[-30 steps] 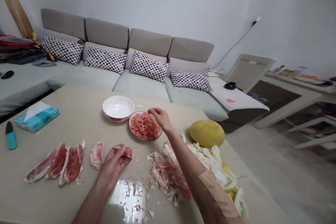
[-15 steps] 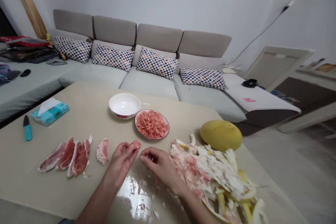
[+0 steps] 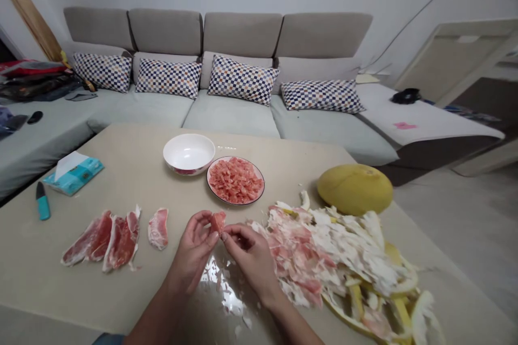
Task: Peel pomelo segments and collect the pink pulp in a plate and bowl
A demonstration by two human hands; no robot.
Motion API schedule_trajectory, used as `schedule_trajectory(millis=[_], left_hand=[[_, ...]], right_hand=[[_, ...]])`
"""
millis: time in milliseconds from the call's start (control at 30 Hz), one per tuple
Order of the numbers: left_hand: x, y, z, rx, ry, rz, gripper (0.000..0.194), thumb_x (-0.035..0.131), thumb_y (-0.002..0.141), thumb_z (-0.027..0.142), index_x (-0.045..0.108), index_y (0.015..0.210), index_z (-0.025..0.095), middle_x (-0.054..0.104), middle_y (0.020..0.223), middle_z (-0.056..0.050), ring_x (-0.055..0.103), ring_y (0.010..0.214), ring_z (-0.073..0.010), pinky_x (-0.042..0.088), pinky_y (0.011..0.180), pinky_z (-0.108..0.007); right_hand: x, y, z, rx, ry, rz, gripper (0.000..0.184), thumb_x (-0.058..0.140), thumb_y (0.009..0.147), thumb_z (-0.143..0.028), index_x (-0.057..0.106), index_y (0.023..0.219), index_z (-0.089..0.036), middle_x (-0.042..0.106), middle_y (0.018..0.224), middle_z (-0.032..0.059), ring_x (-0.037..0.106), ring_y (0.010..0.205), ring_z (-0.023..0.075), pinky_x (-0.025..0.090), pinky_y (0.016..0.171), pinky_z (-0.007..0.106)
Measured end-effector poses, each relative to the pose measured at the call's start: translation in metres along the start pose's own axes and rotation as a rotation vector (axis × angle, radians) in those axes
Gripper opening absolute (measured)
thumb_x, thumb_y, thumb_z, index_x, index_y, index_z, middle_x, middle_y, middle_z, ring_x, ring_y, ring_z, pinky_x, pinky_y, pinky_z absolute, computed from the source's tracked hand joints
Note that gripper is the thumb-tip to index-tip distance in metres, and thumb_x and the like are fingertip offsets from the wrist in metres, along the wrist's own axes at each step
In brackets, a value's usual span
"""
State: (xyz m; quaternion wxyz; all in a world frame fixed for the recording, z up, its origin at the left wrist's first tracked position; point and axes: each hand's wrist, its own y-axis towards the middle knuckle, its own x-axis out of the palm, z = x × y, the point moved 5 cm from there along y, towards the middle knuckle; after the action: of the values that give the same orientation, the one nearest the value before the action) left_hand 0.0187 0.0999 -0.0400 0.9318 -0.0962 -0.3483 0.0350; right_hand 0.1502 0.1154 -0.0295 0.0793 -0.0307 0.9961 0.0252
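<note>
Between my two hands, over the near middle of the table, is a small red piece of pomelo flesh [image 3: 219, 221]. My left hand [image 3: 198, 248] grips it between thumb and fingers. My right hand [image 3: 249, 256] pinches at its lower edge, thumb and forefinger together. Just beyond the hands lies a dark-rimmed plate [image 3: 209, 187] heaped with peeled pomelo flesh [image 3: 235, 179]. Left of my left hand sits a single pomelo segment [image 3: 158, 228], and further left several more segments [image 3: 103, 240] with white skin on them.
A white bowl [image 3: 189, 153] stands behind the plate. To the right lie a pile of pomelo peel and membrane [image 3: 335, 259] and a whole yellow pomelo [image 3: 355, 189]. At far left are a tissue pack [image 3: 75, 173] and a blue-handled knife [image 3: 42, 205]. A grey sofa [image 3: 230, 118] runs behind the table.
My right hand has come left to meet the piece in my left hand; half a second ago the hands were apart. The view has also tilted slightly.
</note>
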Motion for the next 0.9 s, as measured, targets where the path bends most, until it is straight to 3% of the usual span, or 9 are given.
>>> schedule_trajectory(millis=[133, 300, 533, 700, 900], left_hand=[[-0.005, 0.0, -0.006, -0.002, 0.003, 0.035, 0.048, 0.078, 0.07, 0.013, 0.06, 0.113, 0.025, 0.061, 0.123, -0.006, 0.052, 0.123, -0.0234, 0.04, 0.106, -0.037], [-0.007, 0.0, -0.011, -0.036, -0.014, 0.044, 0.048, 0.079, 0.07, 0.018, 0.062, 0.114, 0.02, 0.065, 0.115, -0.009, 0.054, 0.121, -0.0255, 0.04, 0.106, -0.04], [-0.006, -0.003, -0.01, 0.01, -0.03, 0.055, 0.038, 0.079, 0.069, 0.013, 0.059, 0.099, 0.021, 0.065, 0.108, -0.004, 0.061, 0.105, -0.0174, 0.044, 0.1, -0.035], [-0.005, -0.003, -0.008, 0.05, 0.005, 0.113, 0.046, 0.081, 0.067, 0.013, 0.057, 0.105, 0.022, 0.064, 0.103, -0.002, 0.062, 0.097, -0.0141, 0.046, 0.094, -0.03], [-0.002, -0.002, -0.008, -0.009, 0.085, 0.027, 0.041, 0.08, 0.069, 0.019, 0.06, 0.105, 0.018, 0.067, 0.102, -0.005, 0.063, 0.097, -0.0162, 0.046, 0.093, -0.03]], right_hand=[[-0.001, -0.002, -0.002, -0.022, -0.039, 0.007, 0.013, 0.068, 0.077, -0.031, 0.073, 0.081, -0.019, 0.065, 0.068, 0.0031, 0.053, 0.057, 0.0152, 0.041, 0.053, 0.026], [0.001, -0.004, -0.011, -0.08, -0.102, -0.023, 0.013, 0.066, 0.077, -0.027, 0.073, 0.082, -0.017, 0.066, 0.072, 0.0032, 0.053, 0.058, 0.0135, 0.042, 0.053, 0.024], [-0.001, -0.003, -0.013, -0.101, -0.16, -0.006, 0.013, 0.063, 0.079, -0.026, 0.073, 0.078, -0.017, 0.066, 0.068, 0.003, 0.054, 0.055, 0.0132, 0.043, 0.052, 0.023], [-0.003, -0.002, -0.012, -0.094, -0.172, -0.013, 0.012, 0.063, 0.078, -0.023, 0.073, 0.075, -0.016, 0.068, 0.069, 0.0037, 0.057, 0.057, 0.0141, 0.043, 0.054, 0.023], [-0.005, -0.001, -0.008, -0.065, -0.146, -0.024, 0.014, 0.063, 0.078, -0.026, 0.073, 0.078, -0.016, 0.069, 0.072, 0.0045, 0.057, 0.06, 0.0149, 0.042, 0.054, 0.023]])
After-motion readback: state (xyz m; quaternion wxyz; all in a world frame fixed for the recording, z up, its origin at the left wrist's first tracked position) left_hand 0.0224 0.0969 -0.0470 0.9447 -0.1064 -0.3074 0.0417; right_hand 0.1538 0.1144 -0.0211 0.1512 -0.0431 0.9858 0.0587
